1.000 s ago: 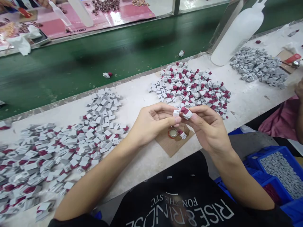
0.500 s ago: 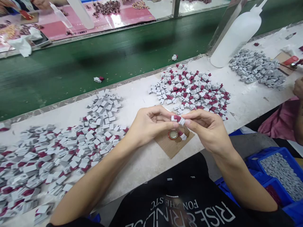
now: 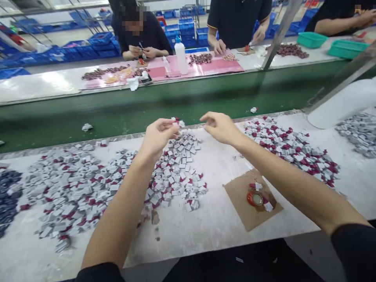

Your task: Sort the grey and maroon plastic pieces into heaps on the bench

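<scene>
At the fingertips of my left hand (image 3: 160, 135) sits a small grey-and-maroon part (image 3: 179, 123), at the near edge of the green belt. Thumb and fingers are closed about its near side; the contact is partly hidden. Just below lies the left heap of similar parts (image 3: 186, 156). My right hand (image 3: 220, 126) hovers over the table's back edge with thumb and forefinger apart, holding nothing. A brown cardboard piece (image 3: 239, 196) lies below the right forearm, with a bottle cap (image 3: 256, 199) and two grey-and-maroon parts (image 3: 258, 186) on it.
The green belt (image 3: 132, 113) runs behind the table, carrying loose parts (image 3: 87, 127). Another mixed heap (image 3: 282, 141) lies right, near a white bottle (image 3: 337, 105) and a grey heap (image 3: 361, 135). Dark blue pieces (image 3: 8, 196) lie far left. People work across the belt.
The view has tilted up and swung left. My hands have come apart and moved out toward the belt; my right hand has let go of the part both were holding.
</scene>
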Motion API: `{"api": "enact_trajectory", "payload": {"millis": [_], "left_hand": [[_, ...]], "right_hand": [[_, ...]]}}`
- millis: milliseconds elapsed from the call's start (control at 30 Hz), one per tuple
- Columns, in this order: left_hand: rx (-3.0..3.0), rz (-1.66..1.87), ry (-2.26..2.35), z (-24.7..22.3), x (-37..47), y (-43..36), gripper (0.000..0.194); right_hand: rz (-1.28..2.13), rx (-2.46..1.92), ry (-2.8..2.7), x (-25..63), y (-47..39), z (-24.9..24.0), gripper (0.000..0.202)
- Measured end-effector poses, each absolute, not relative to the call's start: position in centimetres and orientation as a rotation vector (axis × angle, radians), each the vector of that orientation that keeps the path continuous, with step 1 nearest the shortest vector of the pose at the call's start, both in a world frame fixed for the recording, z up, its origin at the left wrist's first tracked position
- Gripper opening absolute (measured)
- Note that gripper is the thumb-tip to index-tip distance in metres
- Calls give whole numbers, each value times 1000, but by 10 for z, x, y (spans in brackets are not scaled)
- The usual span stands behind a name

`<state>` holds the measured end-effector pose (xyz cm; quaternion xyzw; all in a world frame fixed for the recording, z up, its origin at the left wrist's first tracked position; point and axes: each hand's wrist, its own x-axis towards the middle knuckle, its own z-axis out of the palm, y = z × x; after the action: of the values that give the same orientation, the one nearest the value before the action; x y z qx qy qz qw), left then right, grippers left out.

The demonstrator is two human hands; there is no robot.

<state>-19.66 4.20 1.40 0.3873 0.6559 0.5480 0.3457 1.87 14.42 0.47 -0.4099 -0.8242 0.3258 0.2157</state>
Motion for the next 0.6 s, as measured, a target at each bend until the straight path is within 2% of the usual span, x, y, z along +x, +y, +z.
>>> {"api": "enact_trajectory", "payload": {"millis": [133, 267, 367, 433, 533, 600], "left_hand": [[805, 1348, 2130, 12, -252, 64, 26], [780, 1313, 2231, 9, -278, 92, 30], [769, 1307, 2228, 2, -283, 115, 37], [796, 1264, 2189, -6, -280, 129, 37], [899, 1134, 2096, -19, -272, 142, 37], [955, 1079, 2078, -26, -270, 146, 36]], "right_hand": [[787, -1185, -2514, -98, 178, -3, 31], [730, -1155, -2607, -146, 181, -7, 32], [661, -1158, -2618, -136, 191, -10, 36], [610, -1221, -2588, -110, 206, -12, 27], [520, -1408, -2491, -44, 237, -13, 15], [450, -1565, -2403, 7, 255, -15, 18]]}}
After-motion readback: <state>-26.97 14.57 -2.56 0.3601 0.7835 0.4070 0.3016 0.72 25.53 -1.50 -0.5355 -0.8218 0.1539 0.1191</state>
